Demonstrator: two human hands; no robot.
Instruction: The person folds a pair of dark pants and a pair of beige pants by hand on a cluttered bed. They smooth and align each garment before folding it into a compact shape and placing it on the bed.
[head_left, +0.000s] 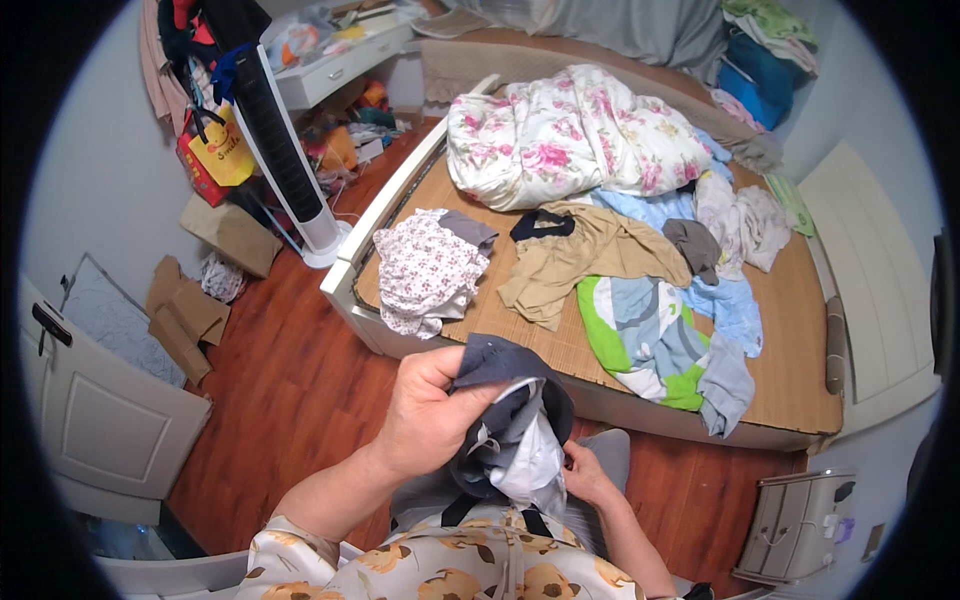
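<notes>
A dark navy garment (510, 364) with a white lining hangs over my lap, its opening facing up. My left hand (431, 412) pinches its upper edge between thumb and fingers. Lower down on the other side, my right hand (589, 472) grips the edge of the same garment; its fingertips are partly hidden by the cloth. Beyond my hands is a bed with a bamboo mat (517, 319). On it lie a folded floral garment (427, 274), khaki trousers (600, 244) and a green, white and grey-blue cloth (645, 337).
A bundled floral quilt (577, 142) lies at the bed's far side. More rumpled clothes (750, 217) lie to its right. A tower fan (289, 165) stands left of the bed, near flattened cardboard (184, 319) and a door (112, 412). A small cabinet (795, 525) stands at the lower right.
</notes>
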